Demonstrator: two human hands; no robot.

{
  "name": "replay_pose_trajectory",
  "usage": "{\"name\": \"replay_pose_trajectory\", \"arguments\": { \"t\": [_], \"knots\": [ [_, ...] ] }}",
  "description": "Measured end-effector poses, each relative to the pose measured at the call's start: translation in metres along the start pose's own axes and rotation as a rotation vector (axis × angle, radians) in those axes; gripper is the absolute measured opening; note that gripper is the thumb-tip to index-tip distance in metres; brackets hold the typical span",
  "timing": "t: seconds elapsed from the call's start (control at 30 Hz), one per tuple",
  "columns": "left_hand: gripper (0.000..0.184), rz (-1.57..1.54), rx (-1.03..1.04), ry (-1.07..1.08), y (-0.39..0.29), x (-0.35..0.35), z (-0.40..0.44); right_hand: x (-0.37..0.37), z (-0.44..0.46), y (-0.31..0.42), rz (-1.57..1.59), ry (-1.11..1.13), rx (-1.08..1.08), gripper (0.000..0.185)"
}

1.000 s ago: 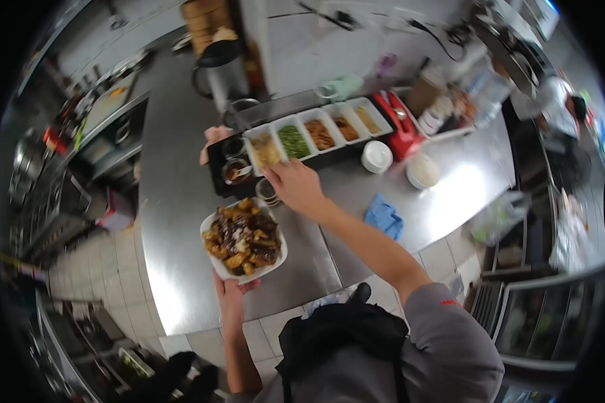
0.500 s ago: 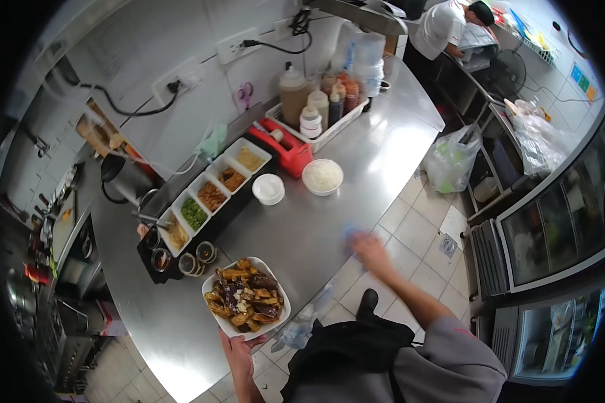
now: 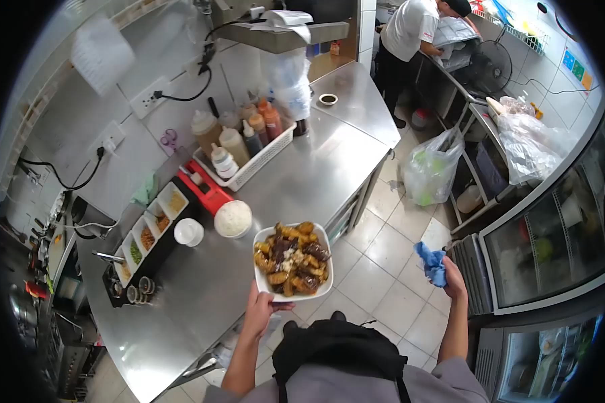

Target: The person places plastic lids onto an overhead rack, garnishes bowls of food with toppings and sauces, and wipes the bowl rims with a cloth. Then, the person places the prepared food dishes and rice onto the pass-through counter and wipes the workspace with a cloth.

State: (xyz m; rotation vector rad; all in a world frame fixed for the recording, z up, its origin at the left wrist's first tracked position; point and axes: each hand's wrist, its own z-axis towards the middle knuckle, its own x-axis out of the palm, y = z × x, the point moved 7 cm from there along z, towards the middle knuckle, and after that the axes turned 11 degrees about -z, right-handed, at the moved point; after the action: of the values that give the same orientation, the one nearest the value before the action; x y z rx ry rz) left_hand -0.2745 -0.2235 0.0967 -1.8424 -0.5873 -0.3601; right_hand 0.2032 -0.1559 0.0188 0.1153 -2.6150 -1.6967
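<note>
My left hand [image 3: 261, 311] grips the near edge of a white square bowl [image 3: 329, 285], which it holds up beside the steel counter. Glossy brown fried pieces [image 3: 290, 258], perhaps eggplant, fill the bowl, with a pale chopped topping in the middle. Out to the right, over the floor, my right hand [image 3: 454, 278] is closed around a crumpled blue cloth [image 3: 431, 264]. A bowl of white rice [image 3: 233, 219] sits on the counter, nearest to the held bowl. Left of the rice stands a small stack of white cups [image 3: 189, 232].
On the counter [image 3: 202, 295] are a row of topping trays [image 3: 148, 238], a red device [image 3: 210, 193] and a white basket of sauce bottles [image 3: 255, 163]. Glass-door fridges [image 3: 551, 235] line the right. A plastic bag [image 3: 431, 168] hangs near a co-worker [image 3: 410, 33] at the back.
The bowl of fried pieces has moved right and off the counter in my left hand. My right hand has swung right, away from the counter, with the blue cloth. The view has turned right.
</note>
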Motion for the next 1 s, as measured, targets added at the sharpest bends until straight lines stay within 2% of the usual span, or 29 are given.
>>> {"name": "replay_pose_trajectory", "arguments": {
  "t": [0.1,0.13,0.17,0.2,0.23,0.27,0.3,0.37,0.43,0.47,0.57,0.67,0.7,0.77,0.83,0.87,1.0],
  "knots": [
    [0.047,0.037,-0.060,0.082,0.008,0.054,0.039,-0.006,-0.004,0.058,0.573,-0.241,-0.169,0.050],
    [0.048,0.048,-0.070,0.104,0.009,0.069,0.051,-0.026,0.025,0.029,0.484,-0.048,-0.134,0.052],
    [0.048,0.058,-0.081,0.129,0.010,0.085,0.062,-0.022,0.051,0.009,0.570,0.090,-0.063,0.051],
    [0.048,0.067,-0.091,0.156,0.011,0.098,0.075,-0.004,0.062,0.026,0.610,0.079,-0.163,0.043],
    [0.049,0.068,-0.100,0.184,0.013,0.114,0.090,-0.010,0.086,0.023,0.614,-0.078,-0.205,0.034],
    [0.050,0.072,-0.115,0.208,0.015,0.126,0.102,-0.007,0.112,0.030,0.567,-0.081,-0.276,0.029],
    [0.052,0.077,-0.131,0.230,0.018,0.136,0.113,0.006,0.116,0.055,0.419,-0.101,-0.176,0.025],
    [0.053,0.114,-0.167,0.236,0.025,0.153,0.139,0.020,0.149,0.066,0.308,-0.075,-0.155,0.021],
    [0.056,0.138,-0.201,0.262,0.032,0.168,0.168,0.046,0.169,0.077,0.325,0.065,-0.106,0.017],
    [0.057,0.146,-0.220,0.280,0.038,0.174,0.184,0.056,0.184,0.076,0.303,0.165,-0.040,0.018],
    [0.059,0.200,-0.281,0.356,0.051,0.192,0.231,0.086,0.216,0.102,0.380,0.264,0.159,0.037],
    [0.062,0.193,-0.314,0.395,0.051,0.206,0.264,0.088,0.259,0.136,0.257,0.525,0.211,0.043],
    [0.063,0.204,-0.316,0.399,0.046,0.213,0.276,0.088,0.272,0.156,0.177,0.475,0.176,0.046],
    [0.065,0.213,-0.334,0.399,0.040,0.221,0.288,0.096,0.294,0.189,0.055,0.569,0.201,0.050],
    [0.067,0.224,-0.320,0.410,0.027,0.231,0.303,0.117,0.323,0.197,0.089,0.871,0.264,0.053],
    [0.069,0.229,-0.380,0.406,0.027,0.229,0.310,0.118,0.333,0.219,-0.109,0.821,0.188,0.052],
    [0.070,0.236,-0.379,0.382,0.019,0.236,0.333,0.136,0.389,0.243,-0.173,0.952,0.140,0.034]
  ]
}}
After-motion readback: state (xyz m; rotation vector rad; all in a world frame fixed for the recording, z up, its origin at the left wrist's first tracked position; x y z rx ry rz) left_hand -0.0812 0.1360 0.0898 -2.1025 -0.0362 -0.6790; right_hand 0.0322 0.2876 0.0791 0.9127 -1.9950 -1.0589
